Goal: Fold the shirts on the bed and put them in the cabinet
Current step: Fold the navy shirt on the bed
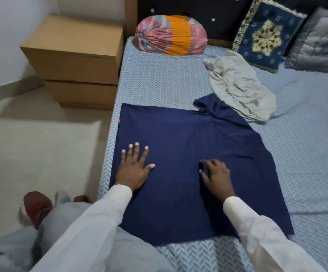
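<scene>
Bedroom w/ a bed (159,85) in a pale blue zigzag sheet, cardboard boxes (74,55) stacked beside it on the floor. Navy shirt (188,138) spread flat near the bed's front edge, one sleeve sticking out toward a crumpled cream shirt (237,87) that just overlaps it. Left hand (133,167) lies flat on the navy shirt, fingers spread apart. Right hand (216,175) also rests on it, fingers curled & close together, pressing the cloth, not gripping. Round bolster (171,35) & blue cushion (265,34) at the headboard.
</scene>
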Demonstrator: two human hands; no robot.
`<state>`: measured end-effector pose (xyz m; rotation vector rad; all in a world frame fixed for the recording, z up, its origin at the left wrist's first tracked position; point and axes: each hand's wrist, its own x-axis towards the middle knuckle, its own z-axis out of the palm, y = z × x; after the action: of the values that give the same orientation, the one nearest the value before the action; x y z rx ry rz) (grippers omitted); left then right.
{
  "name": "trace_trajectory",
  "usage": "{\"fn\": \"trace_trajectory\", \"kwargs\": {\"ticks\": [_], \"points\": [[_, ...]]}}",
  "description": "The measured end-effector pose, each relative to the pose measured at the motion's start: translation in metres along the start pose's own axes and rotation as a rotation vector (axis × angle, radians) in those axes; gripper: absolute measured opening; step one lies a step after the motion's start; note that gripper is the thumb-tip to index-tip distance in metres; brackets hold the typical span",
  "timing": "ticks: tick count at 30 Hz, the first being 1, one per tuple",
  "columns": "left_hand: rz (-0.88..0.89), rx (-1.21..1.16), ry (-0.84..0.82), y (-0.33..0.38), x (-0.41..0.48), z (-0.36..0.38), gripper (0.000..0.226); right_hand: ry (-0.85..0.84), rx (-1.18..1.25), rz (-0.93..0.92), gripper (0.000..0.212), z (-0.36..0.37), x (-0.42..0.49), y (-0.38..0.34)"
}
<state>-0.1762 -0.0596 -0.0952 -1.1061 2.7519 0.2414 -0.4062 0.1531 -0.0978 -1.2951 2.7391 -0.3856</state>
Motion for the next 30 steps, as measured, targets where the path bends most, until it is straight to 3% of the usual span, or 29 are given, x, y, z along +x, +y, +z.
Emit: {"fn": "trace_trajectory", "kwargs": {"ticks": [8,13,17,21,26,30], "points": [[-0.128,0.021,-0.094,0.002,-0.079,-0.002,0.07,0.024,0.038,0.022,0.031,-0.021,-0.104,0.053],[-0.005,-0.047,-0.164,0.06,-0.131,-0.019,0.079,0.068,0.039,-0.001,0.033,-0.044,-0.166,0.088],[0.126,0.161,-0.396,0.081,-0.161,-0.01,0.063,0.077,-0.049,0.0,0.043,-0.048,-0.208,0.105],[0.145,0.256,-0.495,0.072,-0.163,-0.01,0.067,0.126,-0.126,0.058,0.038,-0.046,-0.225,0.118],[0.17,0.278,-0.525,0.074,-0.162,-0.015,0.068,0.133,-0.101,0.143,0.03,-0.061,-0.236,0.13],[0.149,0.258,-0.544,0.074,-0.157,-0.016,0.067,0.007,-0.001,0.281,0.039,-0.062,-0.249,0.149]]}}
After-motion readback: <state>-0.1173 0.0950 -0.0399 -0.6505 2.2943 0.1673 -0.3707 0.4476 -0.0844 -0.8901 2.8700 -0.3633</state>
